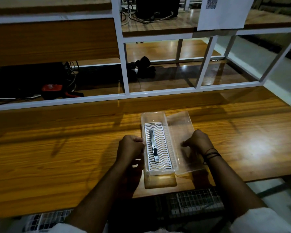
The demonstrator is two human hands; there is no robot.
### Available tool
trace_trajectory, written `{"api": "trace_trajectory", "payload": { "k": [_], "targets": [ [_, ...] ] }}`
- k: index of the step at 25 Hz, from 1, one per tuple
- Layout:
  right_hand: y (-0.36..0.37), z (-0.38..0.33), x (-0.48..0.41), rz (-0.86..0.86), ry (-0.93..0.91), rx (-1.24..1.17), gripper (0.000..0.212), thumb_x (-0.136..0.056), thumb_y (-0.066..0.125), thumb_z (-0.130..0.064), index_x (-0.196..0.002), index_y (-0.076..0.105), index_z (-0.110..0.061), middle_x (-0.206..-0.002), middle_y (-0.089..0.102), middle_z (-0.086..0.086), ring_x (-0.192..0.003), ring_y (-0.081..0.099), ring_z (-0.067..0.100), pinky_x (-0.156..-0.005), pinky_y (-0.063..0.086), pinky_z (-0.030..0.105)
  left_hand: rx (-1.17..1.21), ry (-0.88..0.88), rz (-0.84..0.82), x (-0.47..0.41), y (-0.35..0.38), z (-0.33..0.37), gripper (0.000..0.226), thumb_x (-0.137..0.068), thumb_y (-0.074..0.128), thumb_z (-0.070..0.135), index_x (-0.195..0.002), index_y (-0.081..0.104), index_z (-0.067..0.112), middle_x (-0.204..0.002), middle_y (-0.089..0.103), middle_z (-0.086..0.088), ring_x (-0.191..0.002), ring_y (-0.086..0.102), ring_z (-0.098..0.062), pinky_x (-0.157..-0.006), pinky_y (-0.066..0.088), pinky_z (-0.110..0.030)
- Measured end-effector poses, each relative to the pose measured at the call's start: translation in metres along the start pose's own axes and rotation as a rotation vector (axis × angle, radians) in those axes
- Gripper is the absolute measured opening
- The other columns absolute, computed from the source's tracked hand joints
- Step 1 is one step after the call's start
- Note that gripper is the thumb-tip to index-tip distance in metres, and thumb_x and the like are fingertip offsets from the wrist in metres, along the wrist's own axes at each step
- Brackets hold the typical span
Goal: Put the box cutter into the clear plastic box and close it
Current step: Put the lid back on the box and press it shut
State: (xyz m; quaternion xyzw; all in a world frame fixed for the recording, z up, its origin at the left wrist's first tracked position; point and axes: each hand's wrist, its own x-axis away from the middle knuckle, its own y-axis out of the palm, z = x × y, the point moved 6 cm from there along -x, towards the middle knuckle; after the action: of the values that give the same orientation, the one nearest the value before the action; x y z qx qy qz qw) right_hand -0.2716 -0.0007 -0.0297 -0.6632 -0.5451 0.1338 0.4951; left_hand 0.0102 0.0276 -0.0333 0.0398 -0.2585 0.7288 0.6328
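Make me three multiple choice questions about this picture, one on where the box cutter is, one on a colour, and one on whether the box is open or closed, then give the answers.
1. Where is the box cutter?
A. On the wooden table beside the box
B. Inside the clear plastic box, on its insert
C. In the right hand

2. What colour is the wavy slotted insert under the cutter?
A. White
B. Red
C. Black

3. What state is the box in?
A. Closed, lid pressed down
B. Open, lid folded out to the right
C. Lid missing altogether

Answers:
1 B, the cutter lies lengthwise on the insert within the box walls.
2 A, the insert shows white against the wood.
3 B, the clear lid lies open beside the box, with the right hand on it and the left hand at the box's left wall.
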Motion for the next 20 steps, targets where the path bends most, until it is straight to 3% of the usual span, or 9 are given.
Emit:
{"api": "trace_trajectory", "payload": {
  "k": [3,8,11,13,16,20],
  "targets": [
    [-0.01,-0.009,0.005,0.045,-0.051,-0.08,0.028,-0.075,0.085,-0.013,-0.095,0.069,-0.002,-0.106,0.074,0.023,-0.096,0.068,0.035,-0.07,0.047,0.032,-0.019,0.008,0.002,0.0,-0.001,-0.002,0.013,-0.09,0.072,0.014,-0.093,0.082,0.021,-0.079,0.084,-0.007,-0.071,0.082,-0.032,-0.065,0.068,-0.06],
    [-0.027,-0.033,0.023,0.18,-0.166,-0.159,0.026,-0.078,0.068,-0.003,-0.103,0.074,-0.005,-0.104,0.075,0.021,-0.095,0.071,0.039,-0.074,0.056,0.04,-0.035,0.012,-0.024,-0.001,0.002,-0.003,0.016,-0.089,0.07,0.011,-0.094,0.082,0.022,-0.079,0.084,-0.006,-0.069,0.083,-0.03,-0.064,0.068,-0.061],
    [-0.029,-0.053,0.038,0.196,-0.241,-0.166,0.027,-0.078,0.065,-0.004,-0.103,0.075,-0.009,-0.101,0.077,0.016,-0.092,0.072,0.036,-0.07,0.055,0.036,-0.031,0.006,-0.023,-0.002,0.003,-0.005,0.017,-0.088,0.072,0.012,-0.099,0.08,0.022,-0.083,0.084,-0.007,-0.07,0.083,-0.03,-0.065,0.068,-0.062],
    [-0.025,-0.065,0.049,0.198,-0.294,-0.158,0.03,-0.078,0.064,-0.007,-0.107,0.073,-0.011,-0.104,0.077,0.015,-0.092,0.072,0.035,-0.073,0.056,0.037,-0.024,0.003,0.002,-0.004,0.004,-0.004,0.033,-0.087,0.073,0.013,-0.119,0.075,0.022,-0.093,0.084,-0.009,-0.072,0.082,-0.031,-0.067,0.068,-0.06],
    [-0.011,-0.084,0.068,0.208,-0.373,-0.144,0.038,-0.077,0.065,-0.012,-0.115,0.068,-0.011,-0.11,0.075,0.014,-0.097,0.07,0.035,-0.078,0.057,0.038,-0.112,0.097,0.045,-0.001,0.005,0.003,0.068,-0.089,0.073,0.014,-0.152,0.052,0.03,-0.104,0.08,-0.005,-0.082,0.08,-0.028,-0.076,0.069,-0.054],
    [0.018,-0.1,0.09,0.18,-0.406,-0.048,0.049,-0.079,0.065,-0.023,-0.126,0.058,-0.012,-0.124,0.064,0.015,-0.112,0.063,0.04,-0.092,0.055,0.048,-0.196,0.201,0.04,0.007,0.01,0.012,0.045,-0.095,0.069,0.02,-0.136,0.061,0.036,-0.105,0.077,0.003,-0.088,0.078,-0.026,-0.077,0.068,-0.053]
  ]
}}
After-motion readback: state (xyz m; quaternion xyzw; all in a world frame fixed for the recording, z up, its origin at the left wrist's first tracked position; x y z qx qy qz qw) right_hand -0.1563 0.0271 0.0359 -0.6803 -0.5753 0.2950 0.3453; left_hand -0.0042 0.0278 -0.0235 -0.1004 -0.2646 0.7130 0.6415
